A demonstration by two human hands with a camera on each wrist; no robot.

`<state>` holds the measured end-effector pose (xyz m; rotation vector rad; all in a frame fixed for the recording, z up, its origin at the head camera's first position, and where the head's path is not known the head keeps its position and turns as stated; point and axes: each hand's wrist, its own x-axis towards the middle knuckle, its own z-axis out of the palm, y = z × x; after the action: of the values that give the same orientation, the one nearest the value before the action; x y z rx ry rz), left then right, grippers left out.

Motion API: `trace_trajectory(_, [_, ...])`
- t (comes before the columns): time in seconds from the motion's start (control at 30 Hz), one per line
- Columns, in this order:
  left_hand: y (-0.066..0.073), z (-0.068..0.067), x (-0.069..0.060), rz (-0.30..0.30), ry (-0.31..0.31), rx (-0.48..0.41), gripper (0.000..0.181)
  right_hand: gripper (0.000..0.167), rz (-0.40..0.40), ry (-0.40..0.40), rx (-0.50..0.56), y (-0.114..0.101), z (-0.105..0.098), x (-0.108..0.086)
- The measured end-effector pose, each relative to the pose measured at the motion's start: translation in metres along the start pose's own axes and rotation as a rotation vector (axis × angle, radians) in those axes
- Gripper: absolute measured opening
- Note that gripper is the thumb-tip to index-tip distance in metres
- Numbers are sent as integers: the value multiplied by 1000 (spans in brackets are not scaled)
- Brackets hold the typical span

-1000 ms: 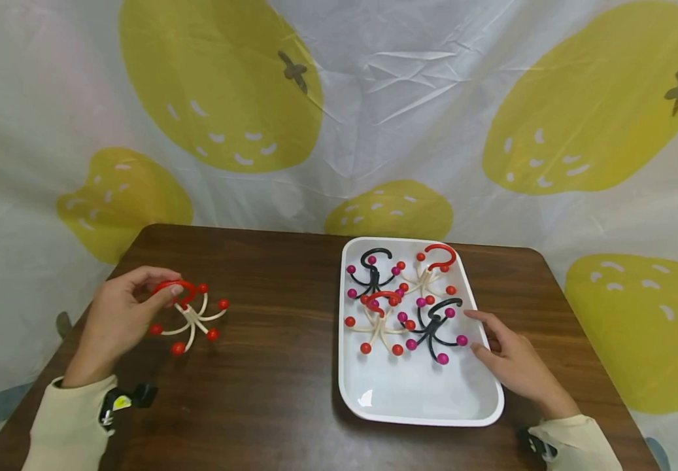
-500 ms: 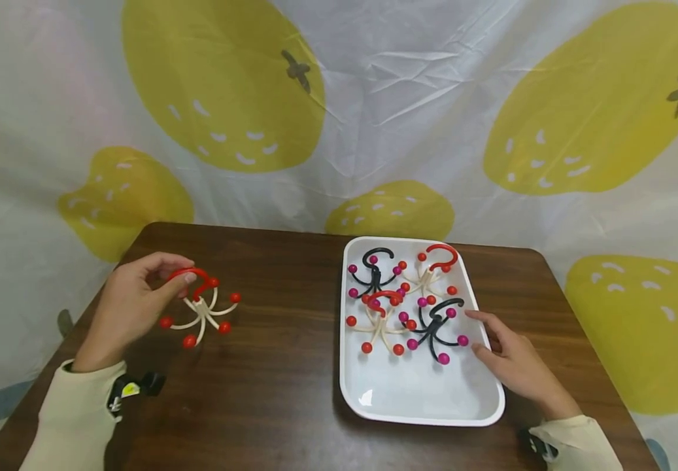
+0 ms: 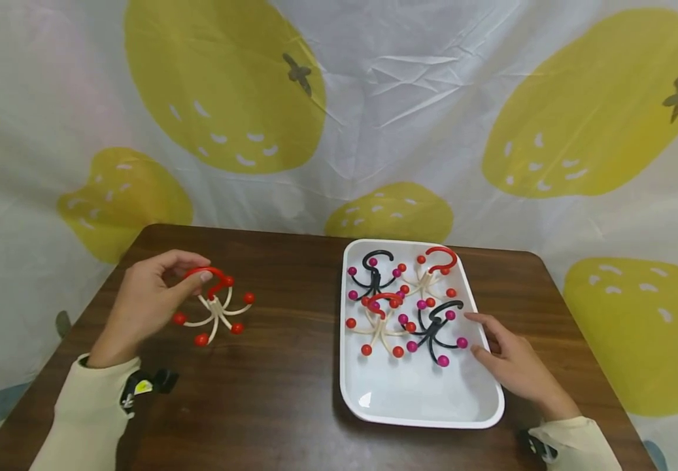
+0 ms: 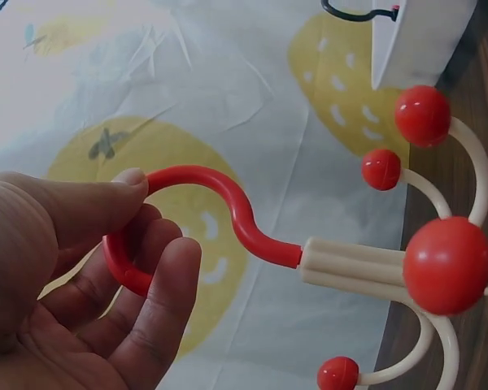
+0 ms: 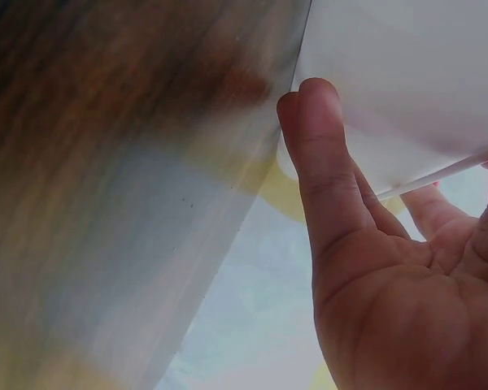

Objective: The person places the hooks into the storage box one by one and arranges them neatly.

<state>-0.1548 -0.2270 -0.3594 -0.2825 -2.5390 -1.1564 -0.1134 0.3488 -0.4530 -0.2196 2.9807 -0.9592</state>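
My left hand (image 3: 151, 299) pinches a multi-arm hanging hook by its curved red top (image 4: 199, 176) between thumb and fingers. This hanging hook (image 3: 215, 309) has cream arms tipped with red balls and is held over the left part of the table. A white tray (image 3: 409, 396) stands right of the middle with several similar hooks in its far part. Among them are a black hook (image 3: 433, 327) with magenta balls and a cream hook (image 3: 380, 325) with a red top. My right hand (image 3: 512, 360) touches the tray's right rim; its visible fingers are fairly straight against the wall in the right wrist view.
The brown wooden table (image 3: 256, 405) has rounded far corners. Right behind it hangs a white cloth (image 3: 291, 196) printed with yellow fruit. Another black hook (image 3: 376, 278) and a cream one (image 3: 425, 281) lie along the tray's far end.
My left hand has moved right and slightly away from me, carrying the red-topped hanging hook nearer to the tray. My right hand and the tray have stayed in place.
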Motion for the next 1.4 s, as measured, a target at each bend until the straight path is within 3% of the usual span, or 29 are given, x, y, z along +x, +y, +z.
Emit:
trace_trajectory(0.23, [8,3,1,22,-29,37,22,55,8,6,-9,-1,0,-2])
trace_trajectory(0.7, [32,20,9,96,-113,-59,18,55,-13,10,-16,-3,-2,-1])
trace_trajectory(0.93, [47,32,17,100,-167,-112,18,56,-13,3,-5,0,-1,-1])
trace_trajectory(1.4, [73,57,26,227,-223,-190,17,58,3,-25,-1,-1,-4,0])
